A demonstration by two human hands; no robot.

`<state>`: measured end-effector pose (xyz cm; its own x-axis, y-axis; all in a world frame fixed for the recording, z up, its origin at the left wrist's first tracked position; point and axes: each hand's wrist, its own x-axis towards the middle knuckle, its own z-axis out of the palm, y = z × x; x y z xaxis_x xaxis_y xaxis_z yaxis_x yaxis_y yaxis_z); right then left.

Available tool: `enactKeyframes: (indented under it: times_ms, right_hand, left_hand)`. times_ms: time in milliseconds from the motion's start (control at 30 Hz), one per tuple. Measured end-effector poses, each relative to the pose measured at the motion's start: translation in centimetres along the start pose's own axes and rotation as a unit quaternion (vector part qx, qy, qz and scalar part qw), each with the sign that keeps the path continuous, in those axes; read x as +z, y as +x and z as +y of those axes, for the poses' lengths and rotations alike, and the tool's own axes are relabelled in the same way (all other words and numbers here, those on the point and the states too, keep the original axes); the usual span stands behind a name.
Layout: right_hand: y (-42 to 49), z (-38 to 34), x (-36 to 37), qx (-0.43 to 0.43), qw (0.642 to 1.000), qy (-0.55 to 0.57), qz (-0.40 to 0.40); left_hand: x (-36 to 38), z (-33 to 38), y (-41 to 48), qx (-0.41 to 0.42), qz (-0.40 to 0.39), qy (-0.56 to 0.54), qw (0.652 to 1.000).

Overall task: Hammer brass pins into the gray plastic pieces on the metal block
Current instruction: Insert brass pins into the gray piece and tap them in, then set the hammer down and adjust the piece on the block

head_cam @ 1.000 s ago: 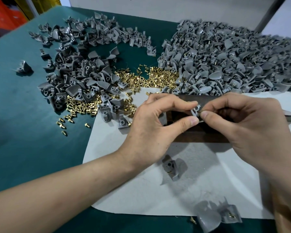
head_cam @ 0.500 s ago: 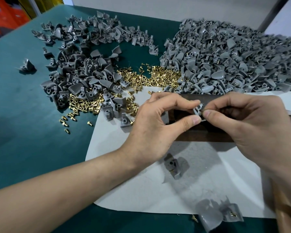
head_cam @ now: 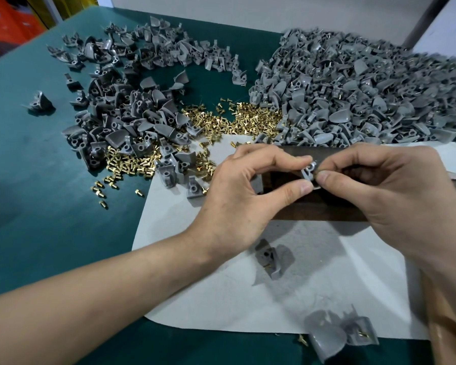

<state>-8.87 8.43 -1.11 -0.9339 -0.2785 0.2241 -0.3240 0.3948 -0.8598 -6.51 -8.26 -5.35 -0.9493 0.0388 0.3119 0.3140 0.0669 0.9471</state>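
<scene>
My left hand (head_cam: 242,196) pinches a small gray plastic piece (head_cam: 308,172) between forefinger and thumb, just above the dark metal block (head_cam: 313,206). My right hand (head_cam: 395,191) meets it from the right, its thumb and forefinger tips closed on the same piece; whether a pin sits between them is hidden. Loose brass pins (head_cam: 229,122) lie heaped behind the block, with more brass pins (head_cam: 127,164) to the left. No hammer is visible.
A large pile of gray pieces (head_cam: 353,93) fills the back right, a second pile of gray pieces (head_cam: 132,106) the back left. The white sheet (head_cam: 327,285) carries one pinned piece (head_cam: 267,256); two more pieces (head_cam: 334,335) lie at its near edge. Green table (head_cam: 37,206).
Both hands have stayed on the gray piece over the block; only small finger adjustments and a slight shift of the view.
</scene>
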Motion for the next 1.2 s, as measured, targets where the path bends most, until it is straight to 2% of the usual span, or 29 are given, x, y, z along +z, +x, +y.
enactKeyframes:
  times_ms: [300, 833, 1067, 1133, 1200]
  right_hand:
    - [0.0, 0.0, 0.0, 0.013, 1.000, 0.020, -0.004]
    - [-0.1, 0.2, 0.0, -0.026, 0.999, -0.021, -0.003]
    - [0.1, -0.5, -0.7, 0.038, 0.998, 0.037, -0.034]
    - [0.0, -0.8, -1.3, 0.043, 0.998, 0.021, -0.052]
    - [0.3, -1.3, -2.9, 0.046, 0.998, -0.006, -0.036]
  left_hand:
    - [-0.1, 0.0, -0.1, -0.002, -0.010, -0.012, 1.000]
    - [0.0, -0.2, 0.0, 0.009, 0.003, 0.005, 1.000]
    - [-0.1, 0.2, 0.0, 0.002, -0.001, 0.031, 1.000]
    - [-0.2, 0.2, 0.0, -0.005, -0.005, 0.039, 0.999]
    - [-0.2, 0.2, 0.0, -0.014, -0.010, 0.051, 0.999]
